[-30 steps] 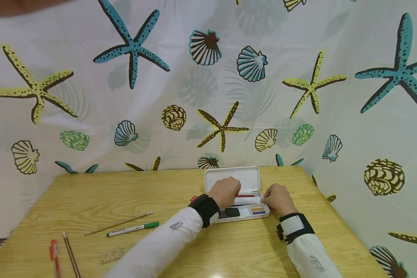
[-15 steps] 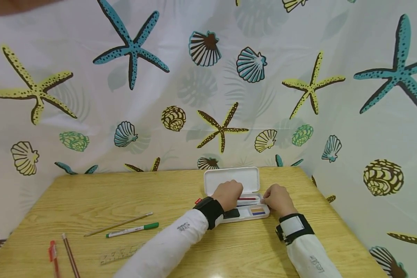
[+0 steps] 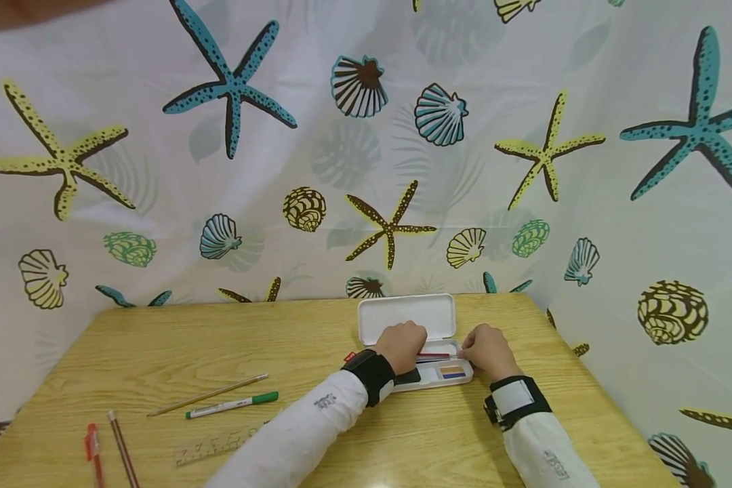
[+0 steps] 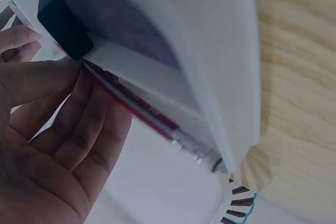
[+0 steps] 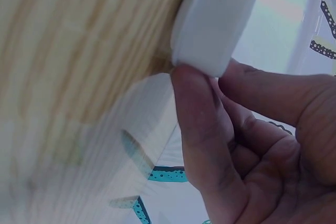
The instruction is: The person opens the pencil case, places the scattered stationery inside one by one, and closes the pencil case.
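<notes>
A white pencil case [image 3: 423, 385] lies with its lid [image 3: 405, 313] folded back at the rear of the table. My left hand [image 3: 402, 344] pinches a dark red pencil [image 4: 142, 107], whose metal-and-eraser end points at the case's far end wall in the left wrist view. From above, the pencil lies along the case's rear compartment. My right hand [image 3: 491, 349] grips the case's right end, thumb and fingers on its wall [image 5: 210, 30]. Inside the case are a black block [image 4: 64, 24], a dark grey piece [image 4: 118, 17] and an orange-and-blue piece [image 3: 453, 371].
On the table's left side lie a yellowish pencil [image 3: 207, 394], a green-capped marker [image 3: 232, 404], a clear ruler [image 3: 210, 446], a red pen [image 3: 94, 454] and a brownish-red pencil [image 3: 122, 447]. A patterned curtain [image 3: 305, 135] hangs behind the table.
My left hand has shifted slightly right over the case. The red pencil has moved a little toward the case's front. My right hand has kept its grip in place.
</notes>
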`<state>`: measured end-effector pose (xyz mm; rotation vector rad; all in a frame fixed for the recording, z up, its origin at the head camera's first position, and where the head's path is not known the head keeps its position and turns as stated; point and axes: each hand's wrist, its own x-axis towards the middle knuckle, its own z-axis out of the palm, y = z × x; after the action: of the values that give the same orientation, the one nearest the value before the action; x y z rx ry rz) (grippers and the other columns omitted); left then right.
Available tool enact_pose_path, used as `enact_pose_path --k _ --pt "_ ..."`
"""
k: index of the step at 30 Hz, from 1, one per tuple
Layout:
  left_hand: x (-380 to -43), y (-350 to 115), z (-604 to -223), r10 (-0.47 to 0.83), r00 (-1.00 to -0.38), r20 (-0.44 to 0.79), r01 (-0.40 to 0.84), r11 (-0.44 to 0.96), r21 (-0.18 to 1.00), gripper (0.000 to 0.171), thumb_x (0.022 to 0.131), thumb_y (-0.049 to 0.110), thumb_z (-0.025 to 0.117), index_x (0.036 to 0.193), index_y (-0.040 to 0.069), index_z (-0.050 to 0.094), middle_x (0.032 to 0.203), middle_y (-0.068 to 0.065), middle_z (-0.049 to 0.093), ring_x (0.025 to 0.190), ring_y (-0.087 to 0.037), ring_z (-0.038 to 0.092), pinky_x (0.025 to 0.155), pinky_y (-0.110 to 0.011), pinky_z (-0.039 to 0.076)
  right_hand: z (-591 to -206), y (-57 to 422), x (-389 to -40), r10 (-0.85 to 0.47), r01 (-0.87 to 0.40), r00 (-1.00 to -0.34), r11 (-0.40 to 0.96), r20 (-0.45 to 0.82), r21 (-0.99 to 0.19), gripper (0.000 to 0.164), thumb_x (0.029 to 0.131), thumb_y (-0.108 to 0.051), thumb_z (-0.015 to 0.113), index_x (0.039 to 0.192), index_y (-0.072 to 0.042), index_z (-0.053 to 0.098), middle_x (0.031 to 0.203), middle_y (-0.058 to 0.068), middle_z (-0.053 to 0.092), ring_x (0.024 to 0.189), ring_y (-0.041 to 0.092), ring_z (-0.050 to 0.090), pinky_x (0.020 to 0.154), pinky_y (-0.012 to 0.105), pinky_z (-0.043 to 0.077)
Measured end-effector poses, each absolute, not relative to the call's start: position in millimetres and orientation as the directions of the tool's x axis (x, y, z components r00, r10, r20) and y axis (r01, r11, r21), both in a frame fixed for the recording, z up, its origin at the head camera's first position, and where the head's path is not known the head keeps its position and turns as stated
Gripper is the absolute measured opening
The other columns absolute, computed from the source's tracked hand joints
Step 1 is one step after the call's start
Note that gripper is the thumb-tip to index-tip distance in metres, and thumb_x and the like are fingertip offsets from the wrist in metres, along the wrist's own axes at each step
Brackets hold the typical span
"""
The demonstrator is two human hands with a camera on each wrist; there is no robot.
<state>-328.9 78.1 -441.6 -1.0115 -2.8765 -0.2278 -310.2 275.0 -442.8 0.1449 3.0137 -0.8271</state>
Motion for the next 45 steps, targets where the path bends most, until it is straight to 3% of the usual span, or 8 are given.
enact_pose_path --k 13,19,22,25,27,34,41,45 --pt "-332 68 -439 0.624 -0.765 0.159 0.643 0.746 0.170 0.012 0.084 0.005 0.080 0.083 0.012 0.071 0.079 0.001 0.066 0.067 -0.012 0.059 0.057 -0.029 0.050 -441 274 -308 0.077 0.071 -0.997 0.863 -0.009 -0.501 0.014 0.086 -0.004 0.080 0.078 0.003 0.071 0.066 0.005 0.062 0.057 0.016 0.057 0.051 0.027 0.045" --pt "-328 47 -423 0.614 -0.766 0.189 0.643 0.727 0.240 0.019 0.088 -0.003 0.072 0.075 0.011 0.068 0.074 0.002 0.060 0.063 -0.010 0.047 0.055 -0.026 0.043 -440 273 -308 0.073 0.069 -0.997 0.858 -0.013 -0.510 0.013 0.087 -0.003 0.079 0.079 0.004 0.072 0.068 0.006 0.063 0.058 0.017 0.058 0.051 0.027 0.046" --pt "-326 33 -415 0.601 -0.771 0.211 0.637 0.724 0.266 0.017 0.089 -0.005 0.070 0.080 0.009 0.073 0.079 0.001 0.065 0.067 -0.010 0.054 0.059 -0.026 0.046 -440 274 -309 0.070 0.069 -0.997 0.856 -0.016 -0.512 0.012 0.087 -0.003 0.079 0.080 0.004 0.072 0.068 0.006 0.064 0.058 0.017 0.058 0.051 0.027 0.046" --pt "-326 17 -408 0.588 -0.775 0.230 0.632 0.724 0.277 0.014 0.091 -0.005 0.068 0.092 0.006 0.078 0.091 -0.004 0.073 0.081 -0.017 0.068 0.069 -0.031 0.056 -441 274 -310 0.075 0.078 -0.997 0.856 -0.026 -0.511 0.012 0.087 -0.004 0.079 0.080 0.004 0.073 0.069 0.006 0.064 0.058 0.017 0.058 0.052 0.027 0.047" --pt "-326 6 -403 0.583 -0.775 0.243 0.631 0.721 0.284 0.013 0.092 -0.004 0.069 0.095 0.004 0.078 0.096 -0.007 0.074 0.088 -0.020 0.070 0.073 -0.035 0.058 -441 274 -311 0.078 0.084 -0.996 0.855 -0.032 -0.511 0.012 0.088 -0.004 0.078 0.081 0.004 0.073 0.069 0.006 0.064 0.059 0.017 0.058 0.052 0.027 0.047" --pt "-329 -40 -392 0.563 -0.791 0.239 0.612 0.722 0.322 0.017 0.092 -0.009 0.065 0.083 0.002 0.074 0.080 -0.004 0.064 0.069 -0.013 0.049 0.063 -0.031 0.045 -440 274 -310 0.074 0.083 -0.997 0.855 -0.038 -0.512 0.011 0.089 -0.004 0.078 0.083 0.005 0.073 0.071 0.008 0.065 0.061 0.018 0.059 0.053 0.028 0.048" --pt "-327 -90 -382 0.522 -0.824 0.221 0.566 0.752 0.336 0.013 0.092 -0.007 0.068 0.088 0.003 0.075 0.092 -0.011 0.072 0.080 -0.021 0.067 0.072 -0.037 0.056 -442 275 -310 0.075 0.083 -0.997 0.858 -0.036 -0.507 0.012 0.089 -0.004 0.078 0.083 0.005 0.072 0.071 0.007 0.065 0.059 0.018 0.060 0.052 0.028 0.048" --pt "-324 -117 -379 0.516 -0.829 0.217 0.559 0.753 0.346 0.012 0.092 -0.008 0.069 0.090 0.001 0.076 0.093 -0.013 0.072 0.083 -0.025 0.068 0.075 -0.040 0.057 -444 275 -311 0.081 0.090 -0.996 0.858 -0.040 -0.505 0.012 0.089 -0.004 0.078 0.082 0.004 0.072 0.070 0.007 0.064 0.057 0.017 0.059 0.051 0.027 0.049"
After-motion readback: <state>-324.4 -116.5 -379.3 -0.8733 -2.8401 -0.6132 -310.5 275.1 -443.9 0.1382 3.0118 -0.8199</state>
